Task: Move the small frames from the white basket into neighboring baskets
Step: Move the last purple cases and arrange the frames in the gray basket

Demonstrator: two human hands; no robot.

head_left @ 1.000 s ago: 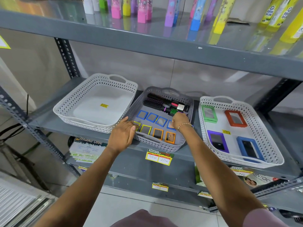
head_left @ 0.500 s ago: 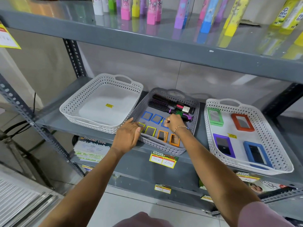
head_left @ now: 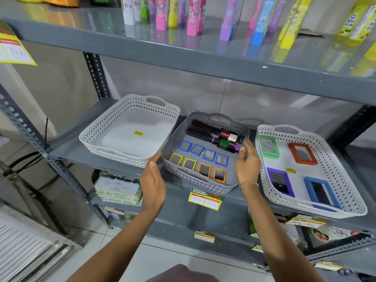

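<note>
Eight small frames (head_left: pixel 200 162) lie in two rows in your grey basket (head_left: pixel 205 185), with the white basket (head_left: pixel 130 155) at its nine o'clock. Your left hand (head_left: pixel 153 181) and right hand (head_left: pixel 247 163) flank the grey basket, fingers loosely spread, gripping nothing.

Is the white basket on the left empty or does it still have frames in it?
Empty. The left white basket shows only a bare floor with a small yellow sticker; no frames.

A shop aisle. Grey slotted-steel shelves (head_left: pixel 203 58) carry goods laid out for sale: rows of bright packaged tubes (head_left: pixel 192 15), perforated baskets (head_left: pixel 130 127) of small frames (head_left: pixel 209 155), and handwritten "Super Market" price tags (head_left: pixel 205 199) on the shelf edges.
</note>
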